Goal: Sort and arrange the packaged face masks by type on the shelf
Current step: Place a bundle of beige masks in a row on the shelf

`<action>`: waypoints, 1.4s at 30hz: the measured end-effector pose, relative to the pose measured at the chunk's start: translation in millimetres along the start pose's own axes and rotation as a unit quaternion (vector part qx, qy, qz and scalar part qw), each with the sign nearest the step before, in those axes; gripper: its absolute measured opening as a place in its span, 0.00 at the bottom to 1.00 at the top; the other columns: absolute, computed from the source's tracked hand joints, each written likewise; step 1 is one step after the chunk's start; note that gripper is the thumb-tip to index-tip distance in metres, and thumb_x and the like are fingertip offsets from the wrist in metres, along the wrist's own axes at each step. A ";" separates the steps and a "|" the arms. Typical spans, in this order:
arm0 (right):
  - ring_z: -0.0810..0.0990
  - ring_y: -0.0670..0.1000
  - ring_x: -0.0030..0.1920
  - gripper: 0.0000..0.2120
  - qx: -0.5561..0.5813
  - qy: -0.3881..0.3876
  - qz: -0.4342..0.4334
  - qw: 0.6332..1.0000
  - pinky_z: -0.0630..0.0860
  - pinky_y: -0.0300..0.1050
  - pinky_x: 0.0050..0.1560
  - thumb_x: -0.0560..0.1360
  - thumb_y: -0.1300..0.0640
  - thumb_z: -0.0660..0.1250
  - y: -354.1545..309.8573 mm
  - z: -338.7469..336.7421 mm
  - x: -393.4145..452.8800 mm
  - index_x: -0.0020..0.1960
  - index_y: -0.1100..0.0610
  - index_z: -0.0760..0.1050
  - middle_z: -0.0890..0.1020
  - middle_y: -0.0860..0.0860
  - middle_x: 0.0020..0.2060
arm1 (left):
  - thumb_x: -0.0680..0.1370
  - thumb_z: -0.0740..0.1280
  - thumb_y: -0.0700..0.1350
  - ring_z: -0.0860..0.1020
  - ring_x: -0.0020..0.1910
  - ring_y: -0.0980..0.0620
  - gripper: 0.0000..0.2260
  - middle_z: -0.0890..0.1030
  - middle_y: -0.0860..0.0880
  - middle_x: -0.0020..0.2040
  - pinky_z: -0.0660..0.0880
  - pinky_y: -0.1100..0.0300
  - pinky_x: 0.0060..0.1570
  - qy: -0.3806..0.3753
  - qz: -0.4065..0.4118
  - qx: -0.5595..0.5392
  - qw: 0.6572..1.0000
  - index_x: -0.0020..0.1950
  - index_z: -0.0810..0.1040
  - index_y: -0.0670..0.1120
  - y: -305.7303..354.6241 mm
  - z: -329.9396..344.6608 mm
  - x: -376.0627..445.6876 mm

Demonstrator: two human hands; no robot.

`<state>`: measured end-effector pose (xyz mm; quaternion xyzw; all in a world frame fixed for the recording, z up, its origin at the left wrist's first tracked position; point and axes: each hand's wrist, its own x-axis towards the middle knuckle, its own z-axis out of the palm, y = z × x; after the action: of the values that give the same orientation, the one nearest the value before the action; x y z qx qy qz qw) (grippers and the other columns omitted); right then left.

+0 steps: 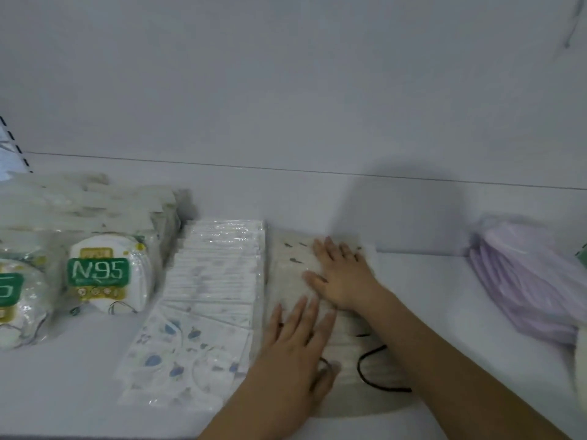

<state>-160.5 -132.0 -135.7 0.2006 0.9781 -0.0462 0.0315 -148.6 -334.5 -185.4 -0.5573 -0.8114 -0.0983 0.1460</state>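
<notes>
Beige packaged masks [287,268], black ear loops, lie flat under both hands.

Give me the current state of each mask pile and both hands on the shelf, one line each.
N95 packs: stacked at far left, labels facing up.
Blue-print masks: overlapping row, lying flat.
Beige masks: flat row under both hands, black ear loops showing.
Purple masks: loose heap at right, untouched.
Left hand: flat, pressing beige masks.
Right hand: flat, pressing beige masks farther back.
</notes>
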 end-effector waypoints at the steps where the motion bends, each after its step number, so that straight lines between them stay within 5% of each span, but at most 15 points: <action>1: 0.53 0.59 0.78 0.34 -0.003 0.017 0.005 1.000 0.53 0.59 0.75 0.80 0.34 0.47 -0.5 -3.6 -1.7 0.80 0.51 0.49 0.52 0.53 0.80 | 0.76 0.59 0.59 0.69 0.75 0.43 0.30 0.72 0.42 0.75 0.60 0.44 0.67 -0.005 0.002 0.002 1.000 0.75 0.72 0.47 0.9 2.5 0.0; 4: 0.51 0.58 0.79 0.32 -0.021 0.094 0.008 0.995 0.53 0.60 0.75 0.81 0.35 0.46 -6.0 -14.2 -2.3 0.79 0.52 0.55 0.53 0.52 0.80 | 0.77 0.59 0.56 0.72 0.73 0.44 0.26 0.73 0.42 0.74 0.61 0.45 0.67 0.015 -0.027 -0.015 0.999 0.72 0.76 0.46 6.3 7.8 1.5; 6: 0.44 0.58 0.79 0.34 -0.006 0.013 -0.034 0.999 0.45 0.61 0.77 0.80 0.34 0.46 -8.2 -11.2 -2.1 0.81 0.47 0.44 0.43 0.49 0.80 | 0.79 0.58 0.58 0.72 0.73 0.45 0.27 0.73 0.42 0.74 0.61 0.46 0.68 0.019 -0.056 -0.033 0.998 0.72 0.76 0.45 14.2 8.8 2.9; 8: 0.41 0.57 0.80 0.32 0.013 -0.069 -0.066 0.995 0.41 0.61 0.77 0.80 0.34 0.46 -7.1 -12.6 -3.8 0.80 0.43 0.44 0.43 0.47 0.80 | 0.78 0.58 0.60 0.74 0.72 0.45 0.28 0.75 0.42 0.73 0.62 0.47 0.66 0.021 -0.079 -0.058 0.995 0.72 0.77 0.46 18.4 7.1 3.0; 11: 0.43 0.53 0.80 0.28 0.082 -0.023 -0.070 0.994 0.43 0.59 0.78 0.82 0.36 0.45 -5.3 -25.3 -3.0 0.80 0.44 0.51 0.47 0.44 0.80 | 0.78 0.58 0.60 0.76 0.70 0.44 0.26 0.76 0.42 0.71 0.64 0.48 0.66 0.034 -0.097 -0.077 0.992 0.69 0.79 0.46 18.4 2.6 2.2; 13: 0.43 0.55 0.80 0.32 0.058 0.006 -0.028 0.998 0.43 0.61 0.77 0.81 0.36 0.46 -11.3 -23.6 -6.3 0.81 0.46 0.42 0.44 0.48 0.80 | 0.77 0.60 0.60 0.77 0.69 0.45 0.26 0.78 0.43 0.70 0.64 0.47 0.66 0.038 -0.102 -0.072 0.991 0.66 0.81 0.45 17.6 2.1 2.1; 15: 0.41 0.60 0.79 0.35 0.027 -0.061 0.008 0.998 0.41 0.64 0.76 0.80 0.33 0.47 -17.2 -15.5 -11.7 0.80 0.44 0.37 0.40 0.51 0.80 | 0.75 0.60 0.59 0.77 0.68 0.47 0.27 0.79 0.43 0.69 0.64 0.49 0.67 0.033 -0.107 -0.073 0.991 0.65 0.82 0.44 19.0 -2.6 2.2; 17: 0.44 0.60 0.79 0.32 0.029 -0.096 0.008 0.995 0.45 0.64 0.76 0.80 0.34 0.50 -16.3 -21.5 -16.1 0.80 0.43 0.46 0.45 0.51 0.80 | 0.73 0.60 0.57 0.77 0.69 0.48 0.29 0.78 0.45 0.69 0.69 0.53 0.70 0.027 -0.104 -0.078 0.991 0.68 0.79 0.43 20.8 -6.7 2.3; 20: 0.54 0.59 0.77 0.30 0.062 0.021 0.084 0.994 0.56 0.62 0.74 0.81 0.39 0.52 0.7 -37.5 -13.1 0.79 0.48 0.54 0.54 0.52 0.79 | 0.75 0.60 0.57 0.76 0.69 0.47 0.28 0.77 0.45 0.71 0.74 0.53 0.65 0.016 -0.106 -0.081 0.991 0.72 0.76 0.47 22.1 -7.6 1.4; 23: 0.49 0.63 0.78 0.41 0.202 0.034 0.225 0.953 0.53 0.59 0.76 0.79 0.41 0.58 19.3 -28.0 -4.6 0.80 0.54 0.37 0.43 0.57 0.80 | 0.79 0.58 0.59 0.76 0.69 0.46 0.25 0.77 0.44 0.71 0.75 0.50 0.64 0.020 -0.114 -0.090 0.989 0.69 0.79 0.49 19.5 -4.4 1.5; 27: 0.75 0.57 0.65 0.44 0.460 0.030 0.228 0.857 0.74 0.50 0.65 0.68 0.37 0.67 20.1 -20.3 -0.3 0.75 0.59 0.58 0.71 0.54 0.70 | 0.80 0.56 0.60 0.71 0.74 0.44 0.26 0.72 0.42 0.74 0.71 0.47 0.69 0.031 -0.097 -0.073 0.992 0.72 0.76 0.48 14.8 -0.9 0.2; 29: 0.68 0.56 0.71 0.38 0.504 0.053 0.196 0.839 0.67 0.48 0.70 0.76 0.39 0.65 20.8 -29.3 -12.8 0.78 0.55 0.56 0.65 0.51 0.74 | 0.80 0.56 0.61 0.72 0.73 0.42 0.27 0.73 0.40 0.74 0.73 0.45 0.68 0.024 -0.097 -0.080 0.992 0.72 0.76 0.47 12.4 0.0 0.6; 32: 0.51 0.57 0.79 0.41 0.383 0.045 0.215 0.897 0.53 0.52 0.77 0.80 0.38 0.59 42.8 -28.6 -33.9 0.81 0.53 0.41 0.46 0.55 0.80 | 0.81 0.57 0.60 0.74 0.72 0.44 0.26 0.73 0.42 0.74 0.73 0.49 0.67 0.055 -0.061 -0.136 0.987 0.72 0.76 0.48 7.2 -20.4 -3.7; 36: 0.43 0.61 0.79 0.46 0.232 -0.014 0.234 0.944 0.49 0.64 0.76 0.75 0.29 0.55 39.2 -11.5 -79.7 0.79 0.49 0.33 0.38 0.56 0.79 | 0.82 0.55 0.59 0.67 0.74 0.57 0.23 0.71 0.55 0.75 0.62 0.61 0.72 0.090 -0.007 -0.183 0.979 0.75 0.73 0.54 -42.9 -65.0 -21.3; 42: 0.34 0.58 0.78 0.46 0.089 0.010 0.140 0.986 0.40 0.67 0.75 0.69 0.22 0.40 -3.7 30.5 -118.3 0.78 0.45 0.31 0.33 0.52 0.78 | 0.72 0.35 0.73 0.42 0.82 0.48 0.39 0.45 0.56 0.83 0.42 0.48 0.79 -0.081 -0.222 -0.057 0.970 0.82 0.48 0.61 -115.6 -50.8 -69.7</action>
<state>-52.1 -184.6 -156.2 0.3376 0.9327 -0.1266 0.0103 -226.6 -453.4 -161.6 -0.3767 -0.9171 -0.1285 0.0223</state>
